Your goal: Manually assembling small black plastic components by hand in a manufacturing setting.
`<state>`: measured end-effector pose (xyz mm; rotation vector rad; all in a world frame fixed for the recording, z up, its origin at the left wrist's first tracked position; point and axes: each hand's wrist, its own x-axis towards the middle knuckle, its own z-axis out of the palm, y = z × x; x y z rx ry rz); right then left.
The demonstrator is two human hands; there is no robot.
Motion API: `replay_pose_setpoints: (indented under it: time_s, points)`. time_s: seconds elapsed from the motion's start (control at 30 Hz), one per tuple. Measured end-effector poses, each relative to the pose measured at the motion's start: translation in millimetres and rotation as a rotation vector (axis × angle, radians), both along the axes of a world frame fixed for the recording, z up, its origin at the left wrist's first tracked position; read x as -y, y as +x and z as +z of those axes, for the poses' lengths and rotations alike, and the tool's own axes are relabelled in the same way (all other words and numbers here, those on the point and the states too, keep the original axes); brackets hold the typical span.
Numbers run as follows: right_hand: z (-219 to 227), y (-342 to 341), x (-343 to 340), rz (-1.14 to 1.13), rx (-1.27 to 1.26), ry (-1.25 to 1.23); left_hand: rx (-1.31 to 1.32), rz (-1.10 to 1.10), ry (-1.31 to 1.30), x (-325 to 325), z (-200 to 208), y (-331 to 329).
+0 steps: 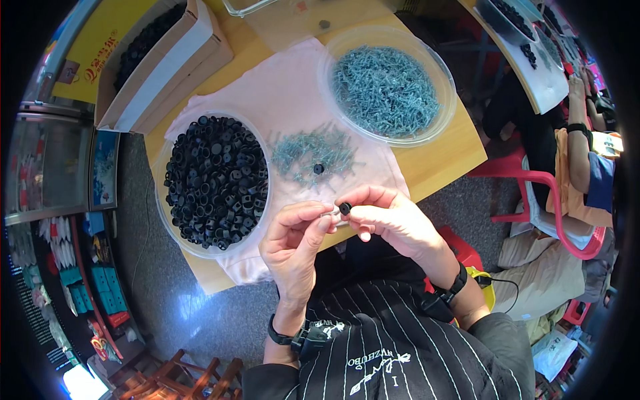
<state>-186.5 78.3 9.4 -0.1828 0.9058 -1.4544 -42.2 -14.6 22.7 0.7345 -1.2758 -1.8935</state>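
My right hand (390, 217) pinches a small round black plastic cap (345, 208) between thumb and fingertips. Right beside it, my left hand (293, 240) is closed in a pinch; what it holds is too small to make out. Both hands meet over the near edge of a pale pink cloth (293, 80). Just beyond them lies a loose heap of thin bluish screw-like pieces (300, 150), with one black cap (318, 169) on it. A clear round tub (269, 173) full of black caps stands to the left. Another clear tub (448, 80), farther right, holds many bluish pieces.
The cloth covers part of a wooden table (443, 157). At the far left a cardboard box (167, 73) contains more black parts. To the right are a red plastic chair (553, 183) and another person's arm (579, 147) near a second table. Wooden stools (190, 377) stand at lower left.
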Motion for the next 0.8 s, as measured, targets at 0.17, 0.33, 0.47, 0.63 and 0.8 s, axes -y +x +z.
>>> replay_pose_setpoints:
  time_s: [0.17,0.33,0.47,0.63,0.8]
  points:
    - [3,5,2,0.045,0.090,-0.018,-0.090,0.008,0.024,-2,-6,2]
    - [0,7,3,0.042,0.137,-0.032,-0.009,0.004,-0.033,-2,-9,4]
    - [-3,8,3,0.025,0.188,-0.041,0.040,0.016,-0.104,-2,-11,6]
    - [-6,10,2,0.013,0.225,-0.053,0.154,0.034,-0.266,0,-11,6]
    - [-5,13,3,-0.015,0.140,-0.016,0.298,0.069,-0.520,0,-3,6]
